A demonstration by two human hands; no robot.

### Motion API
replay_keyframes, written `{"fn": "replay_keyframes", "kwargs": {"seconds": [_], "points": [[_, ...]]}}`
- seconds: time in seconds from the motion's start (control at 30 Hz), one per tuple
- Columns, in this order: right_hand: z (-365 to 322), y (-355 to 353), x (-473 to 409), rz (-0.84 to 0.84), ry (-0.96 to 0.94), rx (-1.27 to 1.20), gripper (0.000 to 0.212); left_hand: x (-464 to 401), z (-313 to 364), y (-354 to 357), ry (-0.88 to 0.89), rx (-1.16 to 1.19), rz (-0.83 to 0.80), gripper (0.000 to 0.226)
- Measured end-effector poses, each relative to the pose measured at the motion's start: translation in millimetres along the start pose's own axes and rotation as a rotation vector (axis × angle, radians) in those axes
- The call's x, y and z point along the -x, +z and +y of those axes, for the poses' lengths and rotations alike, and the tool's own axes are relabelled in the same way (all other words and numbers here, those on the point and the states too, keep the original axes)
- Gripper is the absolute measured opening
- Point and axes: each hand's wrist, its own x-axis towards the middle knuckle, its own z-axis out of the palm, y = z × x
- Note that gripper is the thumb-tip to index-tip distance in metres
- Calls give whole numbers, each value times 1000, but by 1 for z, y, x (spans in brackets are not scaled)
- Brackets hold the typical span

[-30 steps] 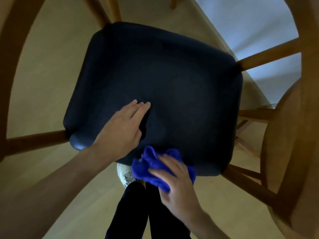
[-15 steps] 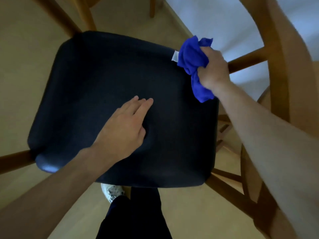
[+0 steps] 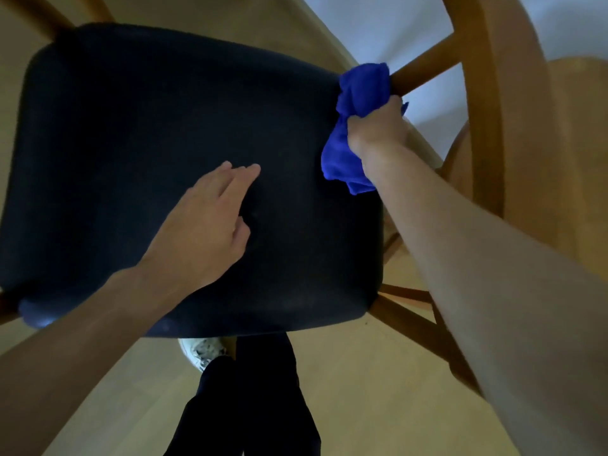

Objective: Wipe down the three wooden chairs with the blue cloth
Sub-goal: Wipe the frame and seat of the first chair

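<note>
So you've got your right hand (image 3: 378, 131) bunched up around the cloth (image 3: 357, 126), fingers curled into it, and it's sitting right at the far right corner of the seat (image 3: 148, 133), pushed up against the wooden rail (image 3: 424, 69) that runs out from that corner. Part of the cloth hangs down past your wrist over the seat's right edge.

Your left hand (image 3: 204, 225) is flat on the dark seat, roughly in the middle, fingers straight and close together, thumb tucked alongside, holding nothing. The cushion dents a little next to it.

Seat is dark, padded, with rounded corners, and the chair (image 3: 487, 133) frame curves up on the right in light wood. A second wooden piece sits further right, too blurry to tell what exactly. Below the seat's near edge you can see your dark trousers (image 3: 243, 399) and one pale shoe (image 3: 204, 352) on the light floor (image 3: 378, 390). White wall (image 3: 378, 24) at the top right.
</note>
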Motion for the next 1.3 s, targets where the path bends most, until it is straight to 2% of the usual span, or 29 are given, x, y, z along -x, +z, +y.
{"fn": "replay_keyframes", "kwargs": {"seconds": [0.1, 0.23, 0.33, 0.43, 0.53, 0.67, 0.77, 0.83, 0.9, 0.97, 1.03, 1.1, 1.17, 1.23, 1.3], "points": [[63, -2, 64, 39, -11, 84, 69, 5, -3, -8, -26, -13, -11, 64], [142, 6, 195, -12, 125, -31, 62, 13, 1, -9, -35, 20, -41, 64], [149, 10, 220, -81, 99, -60, 58, 25, 9, 1, -47, 65, -49, 64], [141, 16, 210, 44, 26, -119, 60, 42, 13, 9, -43, 94, -71, 63], [124, 38, 224, 141, 128, -81, 66, 55, 12, 13, -47, 102, -89, 63], [112, 45, 251, -107, 74, -138, 60, 64, 7, 9, -112, 110, -107, 61], [98, 21, 257, -257, 30, -258, 48, 72, 9, -10, -184, 164, -117, 44], [72, 1, 257, -326, -41, -390, 48, 73, 20, -32, -335, 359, -126, 38], [40, -18, 256, -391, -163, -491, 54, 68, 34, -59, -507, 787, -201, 39], [8, -35, 254, -445, -262, -510, 65, 60, 49, -88, -556, 1164, -287, 42], [-19, -52, 250, -449, -329, -433, 78, 52, 61, -119, -545, 1307, -276, 44], [-40, -68, 248, -464, -400, -350, 93, 44, 66, -145, -481, 1208, -170, 29], [-53, -79, 247, -538, -460, -290, 99, 41, 64, -170, -394, 969, -21, 19], [-67, -83, 248, -634, -465, -312, 87, 43, 55, -198, -313, 708, 75, 10], [-82, -77, 256, -710, -470, -386, 60, 54, 40, -229, -312, 454, 167, 6]]}}
